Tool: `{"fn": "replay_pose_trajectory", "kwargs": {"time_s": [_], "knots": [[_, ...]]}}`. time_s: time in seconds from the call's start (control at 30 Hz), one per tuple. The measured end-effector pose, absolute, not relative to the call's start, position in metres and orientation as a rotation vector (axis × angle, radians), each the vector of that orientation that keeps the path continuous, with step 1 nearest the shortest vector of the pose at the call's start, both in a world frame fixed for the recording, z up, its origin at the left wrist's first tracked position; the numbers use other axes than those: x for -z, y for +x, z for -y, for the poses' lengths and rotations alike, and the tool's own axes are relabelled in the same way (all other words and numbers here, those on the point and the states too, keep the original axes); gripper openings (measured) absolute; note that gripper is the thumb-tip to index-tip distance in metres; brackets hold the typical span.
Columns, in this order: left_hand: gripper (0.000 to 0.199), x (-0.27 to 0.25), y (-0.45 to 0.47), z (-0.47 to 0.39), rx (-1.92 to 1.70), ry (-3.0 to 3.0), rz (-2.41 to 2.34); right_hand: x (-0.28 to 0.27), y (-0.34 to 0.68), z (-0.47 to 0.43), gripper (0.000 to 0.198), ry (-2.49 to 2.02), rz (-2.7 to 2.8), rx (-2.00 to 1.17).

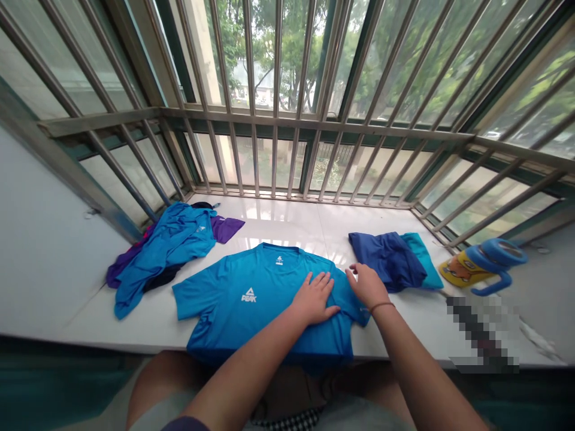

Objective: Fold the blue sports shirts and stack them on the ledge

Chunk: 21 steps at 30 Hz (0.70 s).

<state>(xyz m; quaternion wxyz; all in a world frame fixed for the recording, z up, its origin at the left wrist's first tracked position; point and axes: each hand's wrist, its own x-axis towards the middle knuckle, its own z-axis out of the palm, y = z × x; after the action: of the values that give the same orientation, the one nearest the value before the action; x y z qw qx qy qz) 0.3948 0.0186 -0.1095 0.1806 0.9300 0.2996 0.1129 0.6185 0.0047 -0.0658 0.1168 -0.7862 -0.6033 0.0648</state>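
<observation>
A blue short-sleeved T-shirt (224, 323) with a white "PEAK" logo lies spread front side up on the white sill, its lower part draping over the front edge. My left hand (314, 297) rests flat on the chest of the shirt, fingers spread. My right hand (369, 287), a thin band at its wrist, is at the sleeve on the right side. Its fingers are bent, with a gap between thumb and forefinger, and no cloth shows clearly between them.
Crumpled blue, purple and black clothes (175, 239) lie in a heap at the left. Folded navy (389, 260) and teal (422, 260) garments sit at the right, beside a yellow and blue mug (467, 269). A blurred-out dark object (483, 332) lies nearer. Metal window bars (276, 72) enclose the sill.
</observation>
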Motion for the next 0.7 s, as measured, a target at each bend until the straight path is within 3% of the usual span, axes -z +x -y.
{"fn": "replay_pose_trajectory", "kwargs": {"time_s": [0.1,0.2,0.4,0.5,0.7], "knots": [[0.095,0.113,0.388,-0.018,-0.354,2.605,-0.853,0.081,0.631,0.047,0.042,-2.448,1.829,-0.104],[0.090,0.110,0.386,-0.016,-0.402,2.603,-0.896,0.094,0.636,0.076,0.051,-2.528,1.694,-0.165],[0.035,0.101,0.382,-0.008,-0.568,2.650,-0.902,0.082,0.641,0.059,0.017,-2.499,1.447,-0.525],[0.021,0.098,0.379,-0.007,-0.564,2.683,-0.864,0.071,0.645,0.044,0.022,-2.475,1.389,-0.532],[0.017,0.096,0.380,-0.008,-0.598,2.683,-0.819,0.063,0.649,0.027,0.036,-2.435,1.210,-0.652]]}}
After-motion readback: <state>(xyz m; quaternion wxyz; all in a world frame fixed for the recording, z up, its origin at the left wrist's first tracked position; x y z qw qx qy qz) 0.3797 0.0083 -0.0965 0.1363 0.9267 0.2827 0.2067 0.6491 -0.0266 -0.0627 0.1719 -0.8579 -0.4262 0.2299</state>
